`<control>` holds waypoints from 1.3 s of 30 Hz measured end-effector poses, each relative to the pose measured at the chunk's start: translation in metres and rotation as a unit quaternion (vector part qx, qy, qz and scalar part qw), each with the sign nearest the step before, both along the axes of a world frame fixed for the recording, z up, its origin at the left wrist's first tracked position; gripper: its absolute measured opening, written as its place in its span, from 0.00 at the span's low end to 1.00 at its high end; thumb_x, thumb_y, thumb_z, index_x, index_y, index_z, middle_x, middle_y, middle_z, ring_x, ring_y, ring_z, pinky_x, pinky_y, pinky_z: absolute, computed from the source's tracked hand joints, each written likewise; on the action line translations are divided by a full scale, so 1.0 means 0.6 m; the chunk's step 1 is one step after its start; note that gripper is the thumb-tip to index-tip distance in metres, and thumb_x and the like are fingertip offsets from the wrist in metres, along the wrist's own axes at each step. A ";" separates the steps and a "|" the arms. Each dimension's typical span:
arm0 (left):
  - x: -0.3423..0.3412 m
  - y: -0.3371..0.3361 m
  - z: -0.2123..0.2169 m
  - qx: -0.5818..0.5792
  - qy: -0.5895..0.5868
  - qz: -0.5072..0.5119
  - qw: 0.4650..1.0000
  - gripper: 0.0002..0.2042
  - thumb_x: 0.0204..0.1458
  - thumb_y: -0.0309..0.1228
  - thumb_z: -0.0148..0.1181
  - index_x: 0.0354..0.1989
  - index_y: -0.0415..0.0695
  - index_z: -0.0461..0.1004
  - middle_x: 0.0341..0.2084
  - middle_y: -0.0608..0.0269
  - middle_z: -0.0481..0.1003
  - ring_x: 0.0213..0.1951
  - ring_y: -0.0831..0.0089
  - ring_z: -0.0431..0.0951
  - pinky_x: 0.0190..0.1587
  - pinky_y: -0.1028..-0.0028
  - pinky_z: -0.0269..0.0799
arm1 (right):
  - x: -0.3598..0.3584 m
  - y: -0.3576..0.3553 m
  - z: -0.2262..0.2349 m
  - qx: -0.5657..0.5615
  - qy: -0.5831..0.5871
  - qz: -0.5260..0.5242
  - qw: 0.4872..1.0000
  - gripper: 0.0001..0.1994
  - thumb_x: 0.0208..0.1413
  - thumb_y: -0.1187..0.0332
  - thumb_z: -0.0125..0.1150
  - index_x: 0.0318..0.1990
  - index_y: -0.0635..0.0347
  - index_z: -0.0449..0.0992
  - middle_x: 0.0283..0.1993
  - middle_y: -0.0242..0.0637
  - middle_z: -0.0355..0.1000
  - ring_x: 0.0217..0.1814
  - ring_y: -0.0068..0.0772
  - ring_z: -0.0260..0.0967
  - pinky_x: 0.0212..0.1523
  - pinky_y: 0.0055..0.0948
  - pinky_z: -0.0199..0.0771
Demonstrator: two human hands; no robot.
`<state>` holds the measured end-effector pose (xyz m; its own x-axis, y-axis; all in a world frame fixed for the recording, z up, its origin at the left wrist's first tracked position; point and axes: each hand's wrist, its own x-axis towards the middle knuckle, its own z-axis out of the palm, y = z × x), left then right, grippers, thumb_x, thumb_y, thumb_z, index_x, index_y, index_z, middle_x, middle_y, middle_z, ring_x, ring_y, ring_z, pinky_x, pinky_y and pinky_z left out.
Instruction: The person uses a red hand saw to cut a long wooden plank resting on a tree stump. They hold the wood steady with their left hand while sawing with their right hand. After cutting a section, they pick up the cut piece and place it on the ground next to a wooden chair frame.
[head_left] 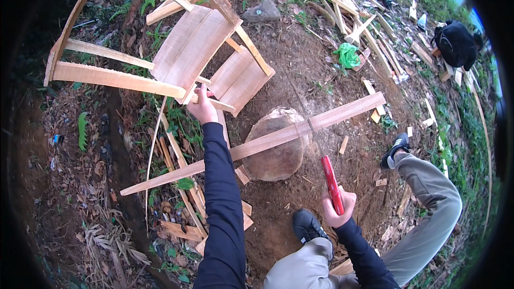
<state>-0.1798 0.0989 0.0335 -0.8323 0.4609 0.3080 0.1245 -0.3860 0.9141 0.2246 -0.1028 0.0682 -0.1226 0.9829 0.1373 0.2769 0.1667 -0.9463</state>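
My right hand point(339, 203) is closed around the red handle of a tool point(330, 182) with a long, thin blade. The blade runs away from me across a long wooden plank point(267, 142), and its kind is hard to tell edge-on. Beneath the plank's middle stands a round tree stump point(276, 163). My left hand point(202, 107) reaches far forward, its fingers curled at the lower rail of a pale wooden chair point(187, 48) tipped over at the upper left. A small bit of red shows by those fingers, too small to name. My left forearm passes over the plank.
Wood strips point(182, 182) lie left of the stump, and longer boards point(369, 37) are piled at the far right. A green plastic bag point(348, 56), a black bag point(455, 44) and a grey rock point(262, 12) rest farther off. My shoes point(309, 226) flank scattered offcuts.
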 end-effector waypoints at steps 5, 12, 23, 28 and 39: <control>0.008 -0.004 -0.006 0.004 0.038 0.016 0.999 0.11 0.53 0.27 0.67 0.38 0.36 0.71 0.31 0.61 0.75 0.31 0.75 0.77 0.39 0.75 0.74 | 0.002 0.000 -0.002 -0.007 -0.014 0.004 1.000 0.03 0.43 0.75 0.59 0.21 0.63 0.73 0.14 0.37 0.67 0.14 0.32 0.68 0.20 0.27 0.66; 0.027 -0.015 0.008 -0.051 0.049 0.029 0.997 0.19 0.51 0.30 0.71 0.44 0.36 0.69 0.40 0.57 0.73 0.41 0.73 0.75 0.46 0.72 0.73 | 0.002 -0.002 -0.004 -0.016 -0.012 0.007 1.000 0.03 0.44 0.75 0.59 0.22 0.63 0.73 0.14 0.36 0.67 0.14 0.31 0.68 0.21 0.27 0.67; 0.308 -0.179 0.014 -0.195 0.335 -0.084 0.918 0.06 0.54 0.29 0.63 0.31 0.41 0.75 0.33 0.59 0.74 0.39 0.63 0.74 0.43 0.65 0.68 | 0.004 -0.006 -0.016 -0.004 -0.024 -0.004 1.000 0.04 0.43 0.75 0.59 0.20 0.61 0.72 0.13 0.35 0.64 0.13 0.30 0.66 0.20 0.28 0.65; 0.311 -0.117 -0.019 -0.253 0.498 -0.064 0.827 0.12 0.57 0.36 0.59 0.26 0.42 0.72 0.27 0.58 0.71 0.35 0.59 0.73 0.37 0.60 0.66 | 0.008 -0.003 -0.028 0.026 0.010 0.028 0.999 0.02 0.42 0.74 0.60 0.22 0.59 0.75 0.16 0.36 0.69 0.15 0.31 0.69 0.22 0.27 0.69; 0.326 -0.103 -0.044 -0.273 0.495 -0.038 0.824 0.13 0.59 0.35 0.56 0.24 0.43 0.71 0.25 0.57 0.71 0.34 0.59 0.73 0.40 0.62 0.65 | -0.006 -0.007 -0.033 0.034 -0.019 -0.006 0.999 0.03 0.44 0.73 0.61 0.22 0.59 0.74 0.14 0.34 0.67 0.15 0.29 0.68 0.21 0.27 0.67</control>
